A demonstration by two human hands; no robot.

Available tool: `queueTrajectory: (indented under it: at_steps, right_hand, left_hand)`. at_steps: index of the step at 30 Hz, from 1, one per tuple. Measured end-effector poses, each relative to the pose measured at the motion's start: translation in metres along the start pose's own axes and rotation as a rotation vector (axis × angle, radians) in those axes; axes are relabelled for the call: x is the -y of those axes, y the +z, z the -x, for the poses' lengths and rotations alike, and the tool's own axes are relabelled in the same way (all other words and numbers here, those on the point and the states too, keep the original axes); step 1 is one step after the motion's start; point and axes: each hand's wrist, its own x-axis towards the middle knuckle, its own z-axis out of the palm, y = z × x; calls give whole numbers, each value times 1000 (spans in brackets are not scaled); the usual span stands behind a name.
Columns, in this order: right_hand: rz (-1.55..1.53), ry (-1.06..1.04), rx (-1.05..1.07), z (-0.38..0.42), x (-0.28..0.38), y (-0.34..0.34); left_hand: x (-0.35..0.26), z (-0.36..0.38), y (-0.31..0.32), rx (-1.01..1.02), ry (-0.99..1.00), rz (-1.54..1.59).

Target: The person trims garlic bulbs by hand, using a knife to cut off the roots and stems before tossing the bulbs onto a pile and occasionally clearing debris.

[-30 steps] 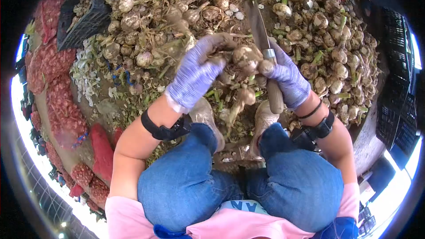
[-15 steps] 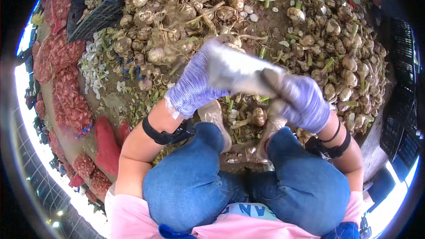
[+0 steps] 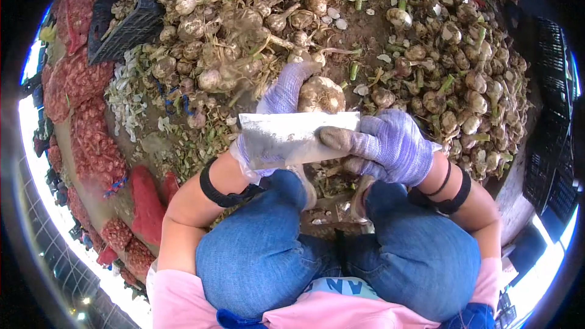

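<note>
One garlic bulb (image 3: 321,94), base hidden: held in my left hand (image 3: 284,93), fingers mostly screened by the knife blade (image 3: 280,140). One knife, handle unseen: pinched in my right hand's (image 3: 393,147) fingers.

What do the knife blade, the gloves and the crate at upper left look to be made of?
Knife blade: metal, probably steel; flat face with a bright, patchy shine.
Gloves: matte knit fabric; fine purple-and-white ribbing. Fingertips look brown, dirt or coating unclear.
Crate: probably hard plastic; dark, stiff openwork walls.
</note>
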Motion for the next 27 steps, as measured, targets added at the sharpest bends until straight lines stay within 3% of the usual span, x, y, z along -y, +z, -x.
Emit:
queueTrajectory:
  at_steps: [3, 5, 6, 7, 9, 10, 12, 13, 16, 17, 19, 20, 21, 22, 23, 25, 27]
  right_hand:
    - [-27, 17, -28, 5, -2, 6]
    - [-20, 36, -9, 13, -5, 7]
    - [5, 53, -77, 28, -18, 17]
    - [-3, 261, -153, 50, -52, 32]
    - [-14, 804, -3, 82, -73, 17]
    - [-106, 885, 4, 86, -71, 16]
    - [-205, 677, -94, 92, -68, 26]
    - [-338, 698, -68, 87, -54, 22]
    - [-600, 647, 4, 58, -30, -8]
    - [-623, 592, 40, 54, -26, -15]
    - [-555, 442, 49, 47, -21, -20]
    - [-585, 454, 69, 45, -19, -23]
    - [-614, 466, 86, 43, -16, -25]
    - [-645, 477, 104, 41, -13, -25]
    - [-519, 327, -10, 39, -13, -17]
    - [-673, 507, 156, 35, -9, -30]
    - [-745, 807, 333, 41, -18, -34]
  left_hand:
    - [3, 7, 9, 13, 21, -6]
    - [7, 0, 8, -26, 317, -218]
    - [7, 6, 9, -36, 216, -123]
    - [6, 14, 10, -55, 118, -25]
    - [-9, 15, -2, -47, 150, 44]
    - [-7, 12, -4, -58, 122, 83]
    - [4, 6, -1, 2, 96, 3]
    - [12, 6, 1, 73, 79, 121]
    - [27, -14, -4, 270, 385, 48]
    - [32, -14, 0, 332, 333, 159]
    - [34, -13, -3, 446, 404, 50]
    - [33, -13, -3, 504, 440, -1]
    - [37, -11, 4, 384, 570, -86]
    - [36, -11, 7, 452, 570, -128]
    - [32, -11, 7, 520, 569, -172]
    - [20, -11, 8, 642, 576, -336]
    - [13, -9, 0, 513, 616, -269]
